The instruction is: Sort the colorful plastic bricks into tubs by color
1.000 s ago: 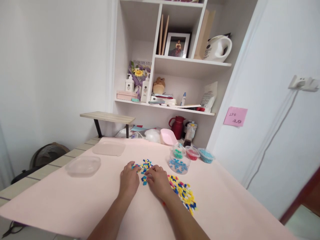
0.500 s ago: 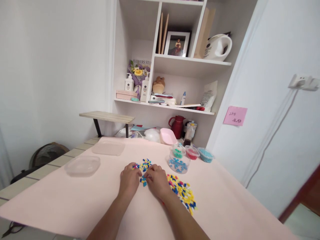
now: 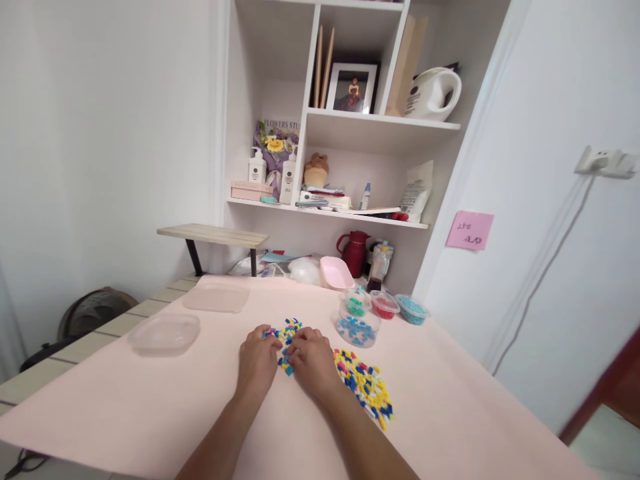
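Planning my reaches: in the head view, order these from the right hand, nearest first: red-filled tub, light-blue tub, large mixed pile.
1. Large mixed pile: just right of the right hand.
2. Red-filled tub: ahead and right.
3. Light-blue tub: farther right.

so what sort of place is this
Probably a room in a home, though a small office can't be ruled out: the white shelves hold a framed picture and a flower bouquet, and small coloured pieces lie on a pink-covered table.
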Tool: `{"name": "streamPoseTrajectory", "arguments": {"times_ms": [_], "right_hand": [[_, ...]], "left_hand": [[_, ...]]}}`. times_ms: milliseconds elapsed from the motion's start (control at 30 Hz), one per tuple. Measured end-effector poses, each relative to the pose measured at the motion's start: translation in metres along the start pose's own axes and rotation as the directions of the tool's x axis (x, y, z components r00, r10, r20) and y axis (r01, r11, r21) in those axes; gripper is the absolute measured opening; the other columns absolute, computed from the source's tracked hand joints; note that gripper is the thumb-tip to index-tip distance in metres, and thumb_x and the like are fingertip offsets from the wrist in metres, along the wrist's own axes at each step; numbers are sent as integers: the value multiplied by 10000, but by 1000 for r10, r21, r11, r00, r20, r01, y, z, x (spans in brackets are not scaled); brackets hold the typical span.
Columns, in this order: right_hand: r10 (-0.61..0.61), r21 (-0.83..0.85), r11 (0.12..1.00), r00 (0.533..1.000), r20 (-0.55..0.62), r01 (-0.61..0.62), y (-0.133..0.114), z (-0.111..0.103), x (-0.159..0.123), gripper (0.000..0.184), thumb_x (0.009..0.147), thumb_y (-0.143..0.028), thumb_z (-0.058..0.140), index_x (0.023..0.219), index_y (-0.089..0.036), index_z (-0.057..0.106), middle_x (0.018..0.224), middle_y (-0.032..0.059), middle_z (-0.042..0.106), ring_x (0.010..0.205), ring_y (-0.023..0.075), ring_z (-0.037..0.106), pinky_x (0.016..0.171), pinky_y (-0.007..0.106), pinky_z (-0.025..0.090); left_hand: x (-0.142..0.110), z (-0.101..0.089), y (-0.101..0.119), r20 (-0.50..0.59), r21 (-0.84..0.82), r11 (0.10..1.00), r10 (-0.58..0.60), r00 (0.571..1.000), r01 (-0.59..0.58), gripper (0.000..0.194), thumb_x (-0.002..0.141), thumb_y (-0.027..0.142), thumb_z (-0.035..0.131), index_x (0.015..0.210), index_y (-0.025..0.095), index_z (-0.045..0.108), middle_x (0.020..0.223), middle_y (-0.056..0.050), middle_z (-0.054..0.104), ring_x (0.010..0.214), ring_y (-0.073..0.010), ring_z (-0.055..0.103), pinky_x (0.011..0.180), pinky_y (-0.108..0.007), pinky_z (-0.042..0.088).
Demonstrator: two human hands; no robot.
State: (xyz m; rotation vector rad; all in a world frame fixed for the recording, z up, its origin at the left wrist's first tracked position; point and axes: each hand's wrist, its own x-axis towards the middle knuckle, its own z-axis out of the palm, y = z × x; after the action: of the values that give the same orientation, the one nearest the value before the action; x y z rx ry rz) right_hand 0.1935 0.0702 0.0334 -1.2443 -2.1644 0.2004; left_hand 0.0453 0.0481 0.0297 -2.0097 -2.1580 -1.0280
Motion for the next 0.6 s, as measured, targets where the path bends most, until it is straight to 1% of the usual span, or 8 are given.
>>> {"name": "streamPoseTrajectory", "arguments": {"times_ms": [133, 200, 267, 367, 433, 467, 533, 600], "right_hand": [[74, 166, 985, 989, -130, -52, 11, -11, 3, 185, 755, -139, 614, 828, -253, 740, 937, 42, 653, 918, 203, 583, 842, 312, 420], [115, 266, 962, 976, -184, -63, 18, -18, 5, 151, 777, -193, 599, 834, -227, 735, 788, 31, 637, 769, 185, 589, 742, 290, 445], [198, 400, 912, 949, -244, -88, 24, -26, 8, 171, 804, -285, 579, 854, -206, 723, 613, -12, 564, 585, 155, 537, 605, 267, 434], [376, 637, 765, 870, -319, -98, 33, -40, 11, 329, 820, -446, 551, 951, -178, 690, 494, -66, 475, 423, 122, 455, 464, 240, 389], [471, 740, 669, 809, -351, -68, 41, -50, 13, 419, 798, -512, 567, 1007, -163, 666, 494, -71, 496, 399, 118, 467, 441, 236, 400], [505, 764, 643, 779, -370, -53, 46, -55, 13, 446, 784, -525, 583, 1024, -157, 659, 502, -66, 514, 407, 122, 490, 446, 238, 414], [558, 772, 634, 720, -414, -48, 57, -63, 13, 471, 769, -524, 603, 1042, -145, 657, 520, -49, 549, 438, 136, 540, 458, 241, 436], [592, 750, 657, 669, -449, -79, 70, -68, 13, 478, 771, -505, 598, 1065, -135, 664, 559, -19, 597, 471, 153, 580, 461, 244, 443]], "left_hand": [[0, -1, 0, -3, -5, 1000, 6, 1000, -6, 357, 809, 54, 465, 797, 250, 764, 1232, -62, 623, 1126, -220, 581, 972, -363, 436], [1, -2, 0, -5, -14, 1000, 6, 1000, -6, 359, 808, 54, 462, 787, 248, 765, 1229, -62, 626, 1122, -222, 585, 974, -362, 437], [2, -2, -1, -13, -26, 1000, 4, 1000, -4, 361, 805, 53, 458, 771, 244, 762, 1220, -61, 631, 1113, -224, 591, 975, -364, 437], [3, -1, -3, -45, -45, 999, 11, 999, -13, 362, 801, 51, 451, 742, 242, 752, 1199, -54, 642, 1093, -218, 604, 965, -360, 446], [4, 0, -4, -67, -59, 998, 23, 997, -27, 360, 799, 48, 448, 734, 239, 746, 1181, -52, 650, 1082, -211, 611, 956, -352, 452], [4, 1, -4, -73, -64, 997, 28, 997, -33, 359, 799, 48, 446, 732, 238, 744, 1170, -51, 654, 1074, -207, 615, 952, -348, 454], [5, 1, -5, -79, -73, 997, 30, 996, -36, 363, 801, 49, 441, 721, 238, 740, 1140, -45, 665, 1046, -198, 628, 943, -343, 460], [5, 2, -6, -86, -84, 996, 32, 996, -39, 363, 801, 52, 439, 701, 241, 733, 1109, -37, 675, 1008, -189, 641, 931, -339, 468]]}}
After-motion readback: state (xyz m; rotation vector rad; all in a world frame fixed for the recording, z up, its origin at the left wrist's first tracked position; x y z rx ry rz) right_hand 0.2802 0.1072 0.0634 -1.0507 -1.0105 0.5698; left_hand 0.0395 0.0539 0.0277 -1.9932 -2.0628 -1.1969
